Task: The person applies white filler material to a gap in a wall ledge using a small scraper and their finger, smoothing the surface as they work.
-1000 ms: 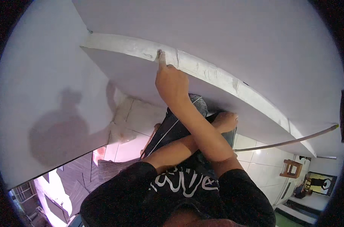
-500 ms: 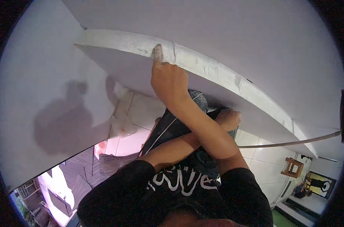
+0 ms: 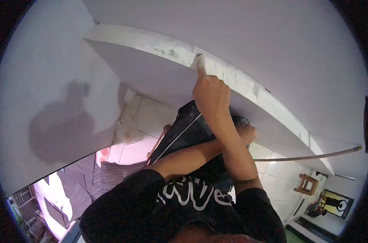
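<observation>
My right hand (image 3: 211,95) reaches up to a long white ledge (image 3: 163,47) on the wall. Its index finger is stretched out, with a whitish coating, and its tip touches the ledge's rough, smeared surface. The other fingers of this hand are curled in, and nothing shows in them. Several lumpy ridges and grey patches mark the ledge on both sides of the fingertip. Under the crossing right forearm, my left hand (image 3: 247,133) is closed beside my knee in dark trousers (image 3: 184,129). What it holds, if anything, is hidden.
A long thin strip (image 3: 309,157) sticks out to the right from behind my right arm. Pale floor tiles (image 3: 149,117) lie below, with a wooden stool (image 3: 306,184) at the right. A person (image 3: 316,209) is far off by a picture (image 3: 337,203). Grey patterned sheets (image 3: 80,180) lie left.
My right hand has slid to the right along the ledge, its index fingertip still on it. The view has shifted slightly. My left hand stays by the knee.
</observation>
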A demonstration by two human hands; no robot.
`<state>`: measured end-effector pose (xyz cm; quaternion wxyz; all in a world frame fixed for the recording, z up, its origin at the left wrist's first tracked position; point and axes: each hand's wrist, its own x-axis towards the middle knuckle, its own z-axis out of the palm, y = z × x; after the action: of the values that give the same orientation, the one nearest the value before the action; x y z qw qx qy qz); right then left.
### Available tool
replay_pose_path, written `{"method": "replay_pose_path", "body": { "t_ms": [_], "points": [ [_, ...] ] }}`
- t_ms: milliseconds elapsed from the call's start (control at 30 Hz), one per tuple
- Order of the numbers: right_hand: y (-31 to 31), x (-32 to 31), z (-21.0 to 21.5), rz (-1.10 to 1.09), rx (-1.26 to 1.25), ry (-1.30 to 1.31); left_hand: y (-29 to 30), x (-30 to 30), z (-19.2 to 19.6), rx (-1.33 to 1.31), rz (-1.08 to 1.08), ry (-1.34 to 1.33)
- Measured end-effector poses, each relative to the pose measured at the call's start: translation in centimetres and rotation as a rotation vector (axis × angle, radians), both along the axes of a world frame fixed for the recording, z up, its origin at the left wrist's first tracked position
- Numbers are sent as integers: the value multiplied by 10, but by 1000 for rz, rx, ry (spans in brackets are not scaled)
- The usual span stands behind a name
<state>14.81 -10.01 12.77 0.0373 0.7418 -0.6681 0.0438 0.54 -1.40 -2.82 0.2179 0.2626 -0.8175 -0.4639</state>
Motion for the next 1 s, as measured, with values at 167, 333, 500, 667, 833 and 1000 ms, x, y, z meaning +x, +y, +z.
{"method": "replay_pose_path", "body": {
  "t_ms": [167,333,500,667,833,1000],
  "points": [
    [-3,1,-4,64,-86,-167,-4,-3,3,-4,-7,-10],
    [-11,36,-10,174,-175,-287,-7,2,7,-10,-4,33],
    [-2,30,-12,91,-235,-101,-5,6,2,10,27,-1],
    [14,-19,-2,-2,-138,25,-1,4,5,12,-13,-17],
    [14,-16,4,-35,-64,-39,-1,3,7,4,-36,-31],
    [1,25,-3,123,-161,-280,-3,1,7,-3,-55,31]
  ]
}}
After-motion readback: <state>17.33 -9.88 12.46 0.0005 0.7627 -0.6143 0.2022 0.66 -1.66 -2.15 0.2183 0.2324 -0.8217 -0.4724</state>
